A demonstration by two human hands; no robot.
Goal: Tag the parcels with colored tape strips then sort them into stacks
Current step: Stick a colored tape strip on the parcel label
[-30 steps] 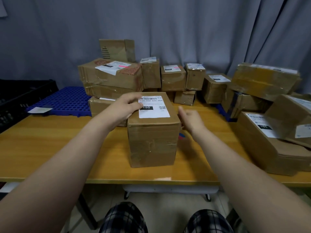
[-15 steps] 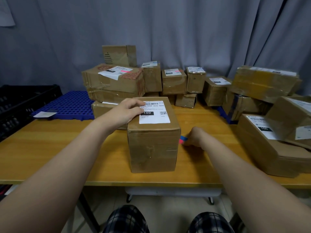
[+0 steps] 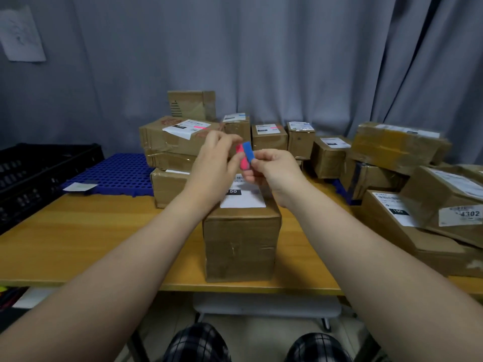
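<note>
Here, tape strips (image 3: 245, 156) above sealed parcel (image 3: 241, 246).

The wooden worktop (image 3: 91, 231) carries one box (image 3: 241, 246) near its front edge, a blue mat (image 3: 115, 173) at the back left, stacked boxes (image 3: 180, 138) along the back, and a pile (image 3: 392, 226) on the right.

parcel label (image 3: 243, 202) half covered, print blurred; black crate (image 3: 39, 173) cut off at left

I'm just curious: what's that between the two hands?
Head view: a pink strip and a blue strip, pinched by left hand and right hand.
</note>
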